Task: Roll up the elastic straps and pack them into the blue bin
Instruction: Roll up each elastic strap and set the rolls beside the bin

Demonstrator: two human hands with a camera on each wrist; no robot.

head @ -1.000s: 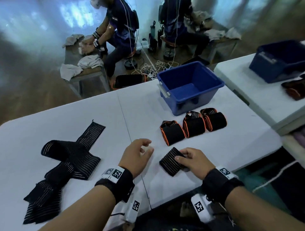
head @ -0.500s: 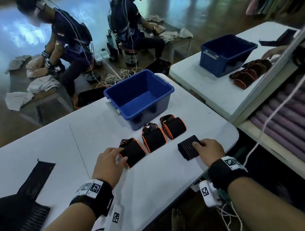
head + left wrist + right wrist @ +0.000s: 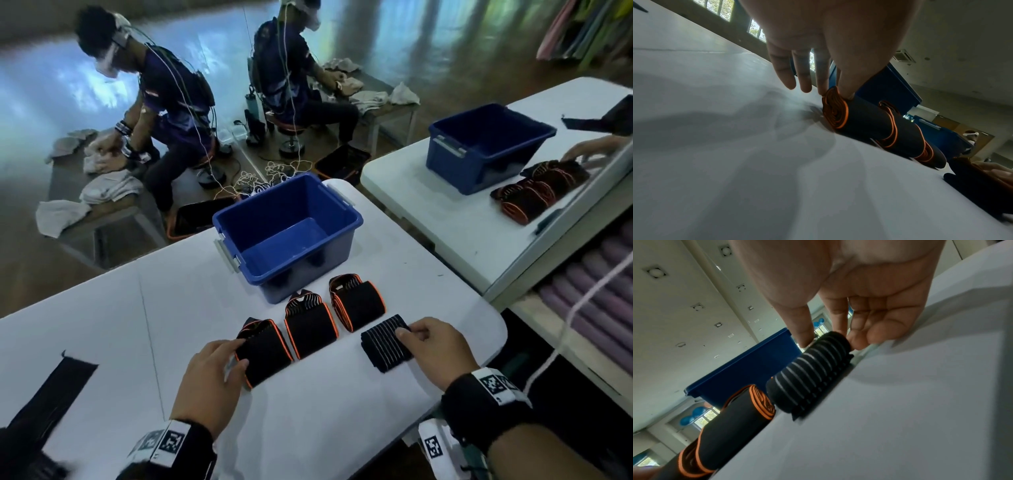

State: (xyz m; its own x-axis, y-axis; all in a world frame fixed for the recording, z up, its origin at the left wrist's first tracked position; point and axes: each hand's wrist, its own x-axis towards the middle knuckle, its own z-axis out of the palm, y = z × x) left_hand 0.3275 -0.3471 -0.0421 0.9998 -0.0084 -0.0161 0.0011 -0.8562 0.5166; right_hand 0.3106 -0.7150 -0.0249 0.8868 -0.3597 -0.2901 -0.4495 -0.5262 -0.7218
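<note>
An empty blue bin (image 3: 287,233) stands on the white table (image 3: 144,325). In front of it lie three rolled black straps with orange edges: left (image 3: 265,353), middle (image 3: 310,329) and right (image 3: 358,303). My left hand (image 3: 236,354) pinches the left roll's end (image 3: 835,110) between thumb and fingers (image 3: 789,78). At the row's right end my right hand (image 3: 404,334) grips a rolled black strap with grey stripes (image 3: 383,344), holding its end (image 3: 818,363) between thumb and fingers. An unrolled black strap (image 3: 51,394) lies flat at the far left.
The table's rounded right corner (image 3: 493,329) is close to my right hand. A second white table (image 3: 445,219) to the right bears another blue bin (image 3: 486,144), rolled straps and another person's hand (image 3: 596,150). Two seated people work beyond the table.
My right hand slid the striped roll rightward to the end of the row. My left hand moved from bare table onto the left orange-edged roll. The view swung right.
</note>
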